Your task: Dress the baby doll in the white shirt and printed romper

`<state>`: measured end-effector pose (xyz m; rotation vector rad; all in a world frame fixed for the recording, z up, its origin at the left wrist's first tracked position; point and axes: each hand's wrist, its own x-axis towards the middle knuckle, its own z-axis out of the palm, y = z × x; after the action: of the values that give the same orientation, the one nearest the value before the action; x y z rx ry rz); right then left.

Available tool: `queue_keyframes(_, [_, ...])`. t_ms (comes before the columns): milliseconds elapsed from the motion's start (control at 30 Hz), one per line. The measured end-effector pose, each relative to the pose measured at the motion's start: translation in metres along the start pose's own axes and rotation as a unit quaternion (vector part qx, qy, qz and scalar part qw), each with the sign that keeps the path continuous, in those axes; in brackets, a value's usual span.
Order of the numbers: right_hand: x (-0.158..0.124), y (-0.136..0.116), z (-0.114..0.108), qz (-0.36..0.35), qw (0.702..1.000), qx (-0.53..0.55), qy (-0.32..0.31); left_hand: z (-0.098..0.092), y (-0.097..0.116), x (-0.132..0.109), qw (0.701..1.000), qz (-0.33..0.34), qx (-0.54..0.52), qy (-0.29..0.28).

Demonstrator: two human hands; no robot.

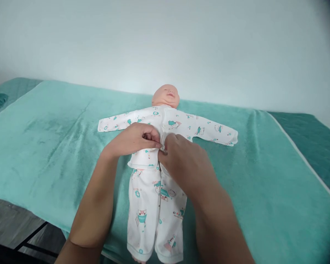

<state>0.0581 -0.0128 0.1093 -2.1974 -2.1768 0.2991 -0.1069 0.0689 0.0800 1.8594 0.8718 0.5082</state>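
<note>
**Doll (166,96) on its back, shirt (178,124) front in reach**

The left hand (137,138) pinches the shirt's front edge, seemingly steadying it for the right hand (185,157), whose curled fingers touch there; whether they clamp, I cannot tell. Outspread sleeves probably keep the front accessible. Green cover (57,146) beneath, pale wall (165,44) behind, grey floor (11,220) lower left.

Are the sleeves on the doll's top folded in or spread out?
Spread out: the sleeves of the white printed top stretch to either side across the green cloth.
</note>
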Motion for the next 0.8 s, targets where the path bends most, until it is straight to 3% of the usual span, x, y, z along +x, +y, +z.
queue_keyframes(267, [0.006,0.005,-0.001,0.004,0.997,0.078,0.018,0.004,-0.006,0.003,0.982,0.037,-0.180,0.036])
queue_keyframes(400, [0.013,0.026,-0.004,0.007,0.974,0.228,0.003,0.009,-0.006,0.005,0.970,0.033,-0.241,0.027])
queue_keyframes(467, [0.018,0.042,-0.003,0.007,0.930,0.366,-0.041,0.011,-0.005,0.006,0.965,0.033,-0.259,0.028])
queue_keyframes(567, [0.025,0.063,0.006,-0.027,0.823,0.559,-0.095,0.014,-0.003,0.007,0.959,0.036,-0.278,0.034])
queue_keyframes(700, [0.025,0.072,0.025,-0.036,0.707,0.704,-0.060,0.020,0.001,0.009,0.957,0.033,-0.287,0.028])
queue_keyframes(800, [0.022,0.065,0.032,-0.025,0.668,0.743,-0.031,0.025,0.005,0.011,0.957,0.039,-0.286,0.040])
